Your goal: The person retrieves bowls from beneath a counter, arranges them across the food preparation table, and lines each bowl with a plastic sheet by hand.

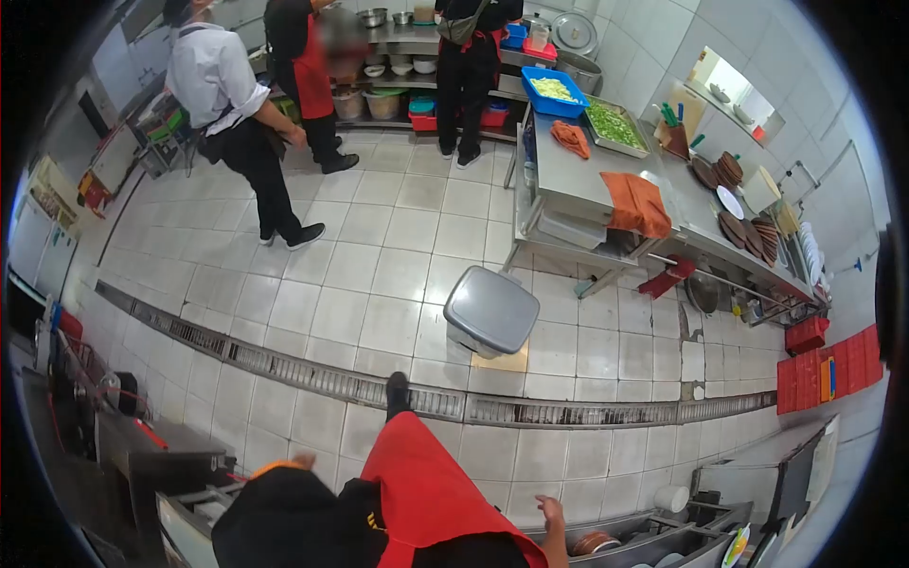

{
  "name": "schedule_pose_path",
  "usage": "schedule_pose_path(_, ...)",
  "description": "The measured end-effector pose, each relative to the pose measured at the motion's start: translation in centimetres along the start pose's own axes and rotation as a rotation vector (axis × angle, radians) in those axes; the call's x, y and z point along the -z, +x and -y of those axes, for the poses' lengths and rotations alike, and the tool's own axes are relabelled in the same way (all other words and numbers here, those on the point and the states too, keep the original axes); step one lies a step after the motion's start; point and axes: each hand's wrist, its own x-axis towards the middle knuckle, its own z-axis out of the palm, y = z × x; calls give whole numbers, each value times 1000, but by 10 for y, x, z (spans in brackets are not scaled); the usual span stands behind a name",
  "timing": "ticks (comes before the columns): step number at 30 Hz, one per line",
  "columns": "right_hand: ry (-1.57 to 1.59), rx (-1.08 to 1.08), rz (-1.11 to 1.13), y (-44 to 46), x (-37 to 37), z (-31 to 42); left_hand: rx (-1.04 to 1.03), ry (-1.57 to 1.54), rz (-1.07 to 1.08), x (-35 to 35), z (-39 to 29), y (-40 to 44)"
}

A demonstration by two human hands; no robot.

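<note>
My right hand hangs beside the red apron, its fingers apart and nothing in them. It is nearest to a metal sink unit at the bottom edge, with a copper-coloured pot inside. On the other side, my left hand shows only in part beyond the black sleeve with an orange edge. Its fingers are small and blurred, and I cannot see anything held there. One dark shoe is stepping at the floor drain.
A grey-lidded bin stands ahead on the tiles. A drain grate crosses the floor. To the right, a steel table bears a blue tub and a tray of chopped greens. Several people, including one in white, stand at the back.
</note>
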Motion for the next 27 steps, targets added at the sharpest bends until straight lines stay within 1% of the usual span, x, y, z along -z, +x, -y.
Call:
schedule_pose_path(1, 9, -7, -9, 4, -17, 20, 299, -211, 550, 3, 11, -10)
schedule_pose_path(2, -50, -56, 7, 4, -35, 49, 705, -623, 495, -25, 23, -24)
schedule_pose_path(3, -106, -102, 24, 4, -54, 73, 519, -248, 446, -26, 16, -37)
schedule_pose_path(4, -85, -101, 13, 8, -85, 93, 755, -952, 290, -25, 14, -33)
schedule_pose_path(5, 177, -156, 24, 13, -120, 114, 939, -861, 269, -5, 22, -15)
schedule_pose_path(6, 432, -213, 38, 11, -153, 136, 1044, -806, 225, 16, 34, 15)
schedule_pose_path(7, 559, -187, 67, 10, -188, 157, 1117, -771, 165, 37, 50, 51)
schedule_pose_path(8, 686, -173, 93, -1, -222, 174, 1174, -762, 102, 77, 46, 95)
schedule_pose_path(9, 752, -253, 201, 2, -253, 176, 1255, -842, 57, 126, 23, 143)
schedule_pose_path(10, 825, -308, 318, 12, -283, 189, 1313, -923, -7, 172, 21, 197)
schedule_pose_path(11, 201, 102, 146, 16, -299, 195, 1194, -921, 9, 194, 50, 235)
schedule_pose_path(12, 215, 103, 141, 9, -306, 220, 1082, -922, 32, 203, 80, 277)
schedule_pose_path(13, 484, -28, 234, -1, -307, 252, 993, -983, -136, 213, 99, 324)
schedule_pose_path(14, 755, -172, 323, -8, -312, 272, 809, -958, -98, 241, 107, 366)
schedule_pose_path(15, 715, -345, 537, 18, -316, 256, 757, -839, -110, 261, 115, 409)
schedule_pose_path(16, 728, -358, 530, 4, -318, 268, 740, -795, -144, 297, 89, 449)
schedule_pose_path(18, 216, -65, 668, -49, -311, 349, 680, -754, -106, 332, 86, 524)
schedule_pose_path(20, -34, 54, 674, -16, -327, 366, 573, -813, -157, 345, 77, 581)
schedule_pose_path(21, -122, 100, 650, 13, -337, 376, 352, -764, -34, 317, 126, 610)
schedule_pose_path(22, -209, 141, 623, 44, -350, 388, 441, -818, -81, 361, 85, 622)
schedule_pose_path(23, -291, 165, 590, 70, -361, 400, 549, -889, -99, 392, 25, 613)
schedule_pose_path(25, -453, 240, 517, 141, -380, 437, 551, -873, 177, 383, 46, 631)
schedule_pose_path(27, -685, 340, 452, 235, -398, 455, 359, -612, 241, 365, 78, 634)
